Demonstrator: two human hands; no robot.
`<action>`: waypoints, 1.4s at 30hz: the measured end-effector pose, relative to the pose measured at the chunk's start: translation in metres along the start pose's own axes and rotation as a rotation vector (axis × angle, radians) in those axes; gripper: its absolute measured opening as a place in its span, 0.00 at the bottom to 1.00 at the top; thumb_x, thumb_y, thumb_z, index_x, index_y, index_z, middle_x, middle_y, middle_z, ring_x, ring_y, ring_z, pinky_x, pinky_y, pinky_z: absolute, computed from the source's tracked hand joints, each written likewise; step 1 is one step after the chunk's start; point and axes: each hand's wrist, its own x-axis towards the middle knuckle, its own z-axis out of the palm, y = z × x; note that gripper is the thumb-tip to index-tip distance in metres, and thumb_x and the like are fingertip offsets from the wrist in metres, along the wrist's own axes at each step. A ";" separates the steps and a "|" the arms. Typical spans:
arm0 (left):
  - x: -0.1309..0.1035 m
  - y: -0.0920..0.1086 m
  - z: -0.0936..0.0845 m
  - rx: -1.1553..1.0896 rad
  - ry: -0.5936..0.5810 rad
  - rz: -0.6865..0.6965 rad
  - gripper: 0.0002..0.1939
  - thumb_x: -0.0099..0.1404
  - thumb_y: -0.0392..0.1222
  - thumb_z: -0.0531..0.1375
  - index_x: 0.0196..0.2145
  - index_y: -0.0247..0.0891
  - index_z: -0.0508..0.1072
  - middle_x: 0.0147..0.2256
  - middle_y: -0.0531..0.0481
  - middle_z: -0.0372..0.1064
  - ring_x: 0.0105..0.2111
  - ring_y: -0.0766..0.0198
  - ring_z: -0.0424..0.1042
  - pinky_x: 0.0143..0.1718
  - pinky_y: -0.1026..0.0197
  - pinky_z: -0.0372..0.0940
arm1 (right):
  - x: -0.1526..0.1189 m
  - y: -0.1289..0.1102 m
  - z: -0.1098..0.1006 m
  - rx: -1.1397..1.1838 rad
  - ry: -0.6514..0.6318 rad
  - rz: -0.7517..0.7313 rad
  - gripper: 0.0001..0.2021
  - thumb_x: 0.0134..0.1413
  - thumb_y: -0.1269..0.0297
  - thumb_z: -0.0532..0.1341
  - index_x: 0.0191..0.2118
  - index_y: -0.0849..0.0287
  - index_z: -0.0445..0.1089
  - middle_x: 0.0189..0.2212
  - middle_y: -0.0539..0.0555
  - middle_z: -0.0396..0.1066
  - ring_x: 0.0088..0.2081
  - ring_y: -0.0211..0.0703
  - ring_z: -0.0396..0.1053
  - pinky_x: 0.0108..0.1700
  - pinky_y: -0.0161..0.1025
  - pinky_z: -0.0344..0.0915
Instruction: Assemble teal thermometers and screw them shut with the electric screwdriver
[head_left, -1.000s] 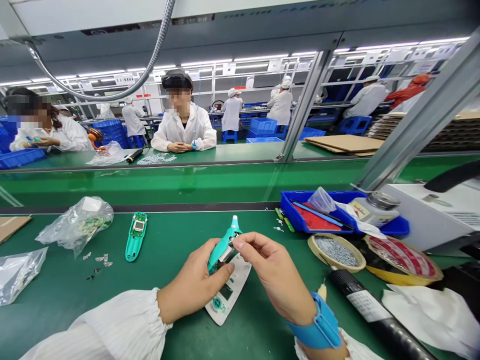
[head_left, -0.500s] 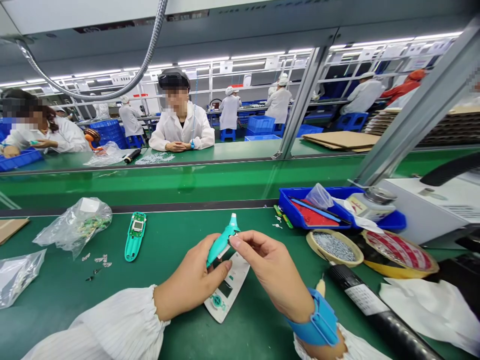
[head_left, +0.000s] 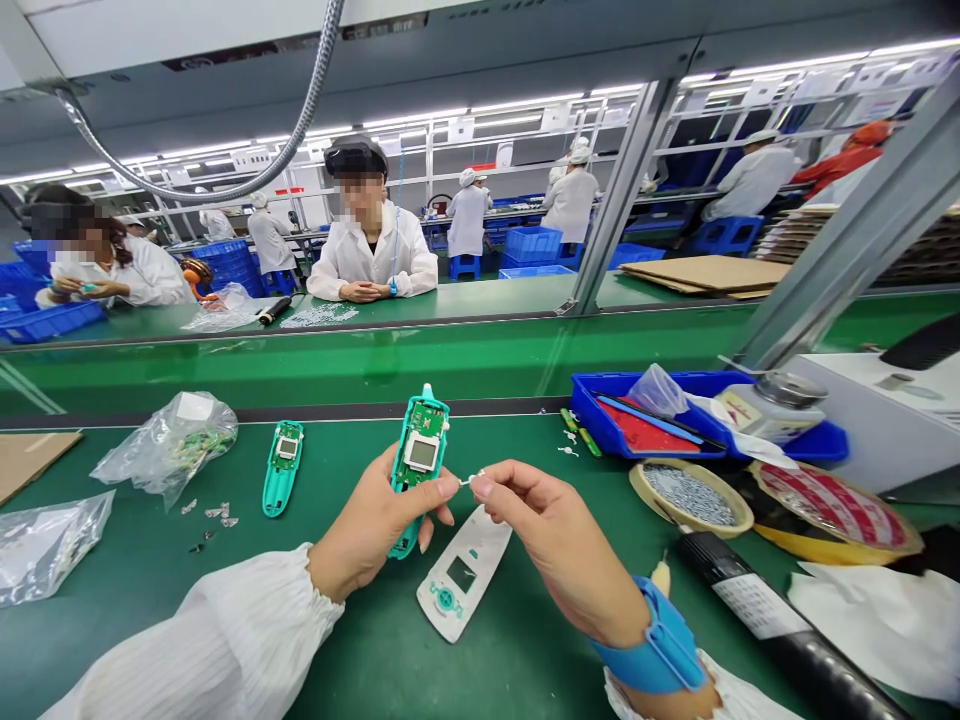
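Observation:
My left hand (head_left: 382,515) is closed around a teal thermometer housing (head_left: 420,440), held upright with its green circuit board and small screen facing me. Between the thumb and fingertips of my right hand (head_left: 551,530) is a small white plastic part (head_left: 470,480), pinched just right of the housing; its far end meets my left thumb tip. A white front cover (head_left: 457,585) with a dark window and a teal button lies on the bench below my hands. Another teal housing with a board (head_left: 285,465) rests to the left.
Left are a plastic bag of circuit boards (head_left: 176,440) and small clear pieces (head_left: 214,512). Right are a blue tray (head_left: 592,385), a dish of screws (head_left: 690,495), a tape roll (head_left: 832,510) and a black electric screwdriver (head_left: 757,600). Co-workers (head_left: 375,245) sit beyond the green partition.
My left hand has turned the housing from edge-on so its circuit board now faces me. My right hand has drawn back slightly from it, with the small white part visible in its fingertips.

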 end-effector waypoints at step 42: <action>-0.045 -0.019 0.027 0.851 -0.765 -0.130 0.16 0.48 0.42 0.61 0.35 0.40 0.62 0.26 0.56 0.60 0.22 0.69 0.61 0.19 0.68 0.54 | -0.087 0.027 -0.080 -0.275 0.405 -0.045 0.13 0.43 0.51 0.63 0.30 0.55 0.70 0.29 0.53 0.71 0.31 0.44 0.69 0.35 0.39 0.68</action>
